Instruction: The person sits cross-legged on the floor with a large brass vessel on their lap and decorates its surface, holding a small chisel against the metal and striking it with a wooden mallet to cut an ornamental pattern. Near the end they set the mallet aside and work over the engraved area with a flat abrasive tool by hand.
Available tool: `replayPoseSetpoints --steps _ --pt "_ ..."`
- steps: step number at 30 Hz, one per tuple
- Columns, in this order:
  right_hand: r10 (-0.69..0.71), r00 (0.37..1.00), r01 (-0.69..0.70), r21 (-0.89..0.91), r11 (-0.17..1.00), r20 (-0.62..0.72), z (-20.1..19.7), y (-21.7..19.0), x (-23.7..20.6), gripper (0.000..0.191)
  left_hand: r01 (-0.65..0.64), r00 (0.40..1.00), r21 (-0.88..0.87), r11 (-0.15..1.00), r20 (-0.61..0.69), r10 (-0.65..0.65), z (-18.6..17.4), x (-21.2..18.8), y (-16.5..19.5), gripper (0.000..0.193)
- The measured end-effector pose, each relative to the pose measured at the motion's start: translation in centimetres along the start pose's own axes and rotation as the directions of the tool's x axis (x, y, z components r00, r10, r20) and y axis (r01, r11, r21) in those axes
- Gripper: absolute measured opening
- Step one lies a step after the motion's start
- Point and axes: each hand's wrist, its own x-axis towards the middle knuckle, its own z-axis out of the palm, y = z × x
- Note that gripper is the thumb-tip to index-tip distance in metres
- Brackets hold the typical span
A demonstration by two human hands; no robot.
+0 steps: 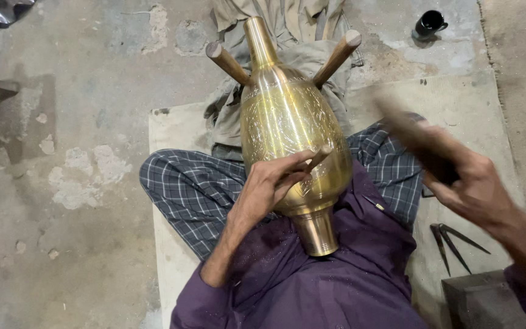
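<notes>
Rough, patched concrete floor (80,183) lies under a pale mat where the person sits cross-legged. Across the lap rests a large polished brass vase (287,122), its body already engraved with fine patterns, propped on two wooden pegs (336,56). The left hand (269,186) has its fingers clamped on a small chisel (319,157) against the metal. The right hand (458,180), blurred, grips a dark hammer (418,137). Metal dividers (448,239) lie nearby.

No package, label, sign or screen showed anywhere around the hands.
</notes>
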Motion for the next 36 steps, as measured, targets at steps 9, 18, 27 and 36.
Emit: replayPoseSetpoints --steps 9,18,27,36 --pt "0.262 0.892 0.14 -0.776 0.614 0.369 -2.7 -2.0 5.4 0.063 0.111 0.973 -0.099 0.989 -0.194 -0.129 2.2 -1.3 -0.7 0.046" --pt "0.085 0.879 0.389 -0.809 0.44 0.468 -4.1 -5.9 10.0 0.064 0.119 0.852 -0.292 0.949 -0.461 -0.249 4.8 -2.1 -0.4 0.043" --pt "-0.081 0.916 0.334 -0.634 0.698 0.394 -4.3 -9.6 13.2 0.064 0.037 0.779 -0.309 0.95 -0.587 -0.221 6.5 -3.2 -0.1 0.044" --pt "-0.284 0.796 0.602 -0.75 0.275 0.534 -3.5 -11.7 14.1 0.053 0.177 0.698 -0.326 0.929 -0.624 -0.352 7.4 -3.5 0.4 0.036"
